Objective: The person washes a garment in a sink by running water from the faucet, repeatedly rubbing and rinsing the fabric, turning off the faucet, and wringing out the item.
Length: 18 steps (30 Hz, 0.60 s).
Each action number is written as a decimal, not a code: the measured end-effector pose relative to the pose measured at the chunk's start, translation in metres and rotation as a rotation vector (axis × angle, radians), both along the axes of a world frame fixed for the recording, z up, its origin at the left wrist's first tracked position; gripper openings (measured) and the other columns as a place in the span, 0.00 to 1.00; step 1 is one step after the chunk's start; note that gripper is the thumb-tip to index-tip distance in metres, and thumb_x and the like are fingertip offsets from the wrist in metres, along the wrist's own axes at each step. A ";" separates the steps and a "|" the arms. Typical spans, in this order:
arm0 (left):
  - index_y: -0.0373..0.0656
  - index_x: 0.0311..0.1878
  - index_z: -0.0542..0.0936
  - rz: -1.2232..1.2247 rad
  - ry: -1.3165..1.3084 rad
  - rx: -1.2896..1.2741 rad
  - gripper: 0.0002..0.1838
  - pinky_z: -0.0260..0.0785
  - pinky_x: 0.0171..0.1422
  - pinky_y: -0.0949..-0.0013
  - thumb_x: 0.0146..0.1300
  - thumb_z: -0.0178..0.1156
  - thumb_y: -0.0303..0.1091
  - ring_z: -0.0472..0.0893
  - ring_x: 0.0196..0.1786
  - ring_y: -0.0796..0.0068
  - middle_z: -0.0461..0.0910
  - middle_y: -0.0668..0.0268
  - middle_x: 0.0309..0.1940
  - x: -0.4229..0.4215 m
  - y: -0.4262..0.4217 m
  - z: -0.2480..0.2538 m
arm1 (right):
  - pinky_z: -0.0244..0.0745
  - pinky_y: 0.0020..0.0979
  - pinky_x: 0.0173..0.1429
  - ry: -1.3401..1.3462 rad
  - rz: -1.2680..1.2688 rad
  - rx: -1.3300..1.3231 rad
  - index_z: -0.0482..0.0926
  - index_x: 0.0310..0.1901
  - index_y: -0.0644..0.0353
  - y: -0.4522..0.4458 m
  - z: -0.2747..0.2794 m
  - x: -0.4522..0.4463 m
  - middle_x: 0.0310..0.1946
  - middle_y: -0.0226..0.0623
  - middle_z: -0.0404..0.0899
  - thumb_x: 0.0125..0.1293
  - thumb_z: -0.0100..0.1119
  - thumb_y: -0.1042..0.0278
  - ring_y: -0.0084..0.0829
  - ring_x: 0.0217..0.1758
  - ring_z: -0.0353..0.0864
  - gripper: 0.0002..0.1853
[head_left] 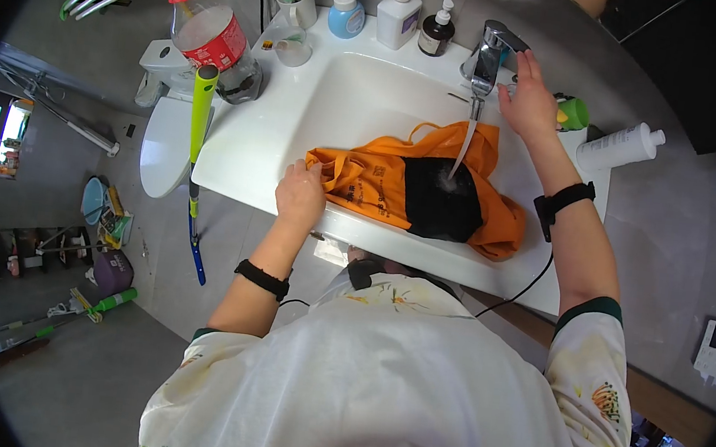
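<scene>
An orange cloth item with a black panel (362, 185) lies in the white sink (347, 83), partly over its front rim. Water runs from the chrome faucet (486, 67) onto the black panel. My left hand (302, 193) is closed on the cloth's left end at the sink's front edge. At the faucet's lever, my right hand (529, 102) has its fingers stretched out, fingertips at the lever's end.
Behind the sink stand a blue bottle (346, 14), a white pump bottle (398, 18) and a dark pump bottle (437, 31). A large plastic bottle (220, 43) is at the left, a white bottle (623, 148) at the right. A green-handled tool (200, 120) leans against the counter.
</scene>
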State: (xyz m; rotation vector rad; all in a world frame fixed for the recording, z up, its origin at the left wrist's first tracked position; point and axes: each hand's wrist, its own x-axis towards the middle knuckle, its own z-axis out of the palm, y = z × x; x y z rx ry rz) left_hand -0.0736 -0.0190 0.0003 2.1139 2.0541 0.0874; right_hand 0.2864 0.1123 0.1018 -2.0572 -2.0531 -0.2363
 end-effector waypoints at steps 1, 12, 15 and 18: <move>0.42 0.45 0.79 -0.025 0.023 -0.008 0.11 0.75 0.49 0.58 0.59 0.58 0.31 0.78 0.50 0.59 0.77 0.59 0.44 0.000 0.001 -0.001 | 0.77 0.42 0.56 -0.001 -0.001 0.001 0.58 0.69 0.60 0.000 -0.001 0.001 0.73 0.41 0.55 0.60 0.59 0.59 0.45 0.53 0.81 0.37; 0.40 0.45 0.78 0.028 -0.216 0.004 0.11 0.75 0.49 0.61 0.62 0.60 0.34 0.82 0.44 0.60 0.81 0.58 0.37 -0.001 0.016 0.016 | 0.74 0.40 0.61 0.053 0.019 -0.100 0.55 0.71 0.62 -0.018 -0.013 0.007 0.72 0.45 0.57 0.57 0.63 0.53 0.44 0.61 0.75 0.44; 0.39 0.44 0.79 -0.022 -0.807 0.036 0.09 0.74 0.48 0.67 0.68 0.56 0.34 0.81 0.42 0.70 0.81 0.63 0.36 0.003 0.024 0.045 | 0.69 0.40 0.65 0.303 0.178 -0.073 0.55 0.71 0.63 -0.022 -0.018 0.006 0.71 0.49 0.57 0.51 0.70 0.49 0.46 0.68 0.68 0.50; 0.42 0.43 0.76 -0.085 -1.418 -0.091 0.10 0.72 0.49 0.70 0.74 0.50 0.38 0.79 0.44 0.76 0.78 0.68 0.40 0.016 0.031 0.101 | 0.59 0.42 0.72 0.429 0.569 -0.190 0.49 0.73 0.62 -0.055 -0.033 -0.014 0.72 0.55 0.53 0.36 0.80 0.44 0.52 0.72 0.59 0.65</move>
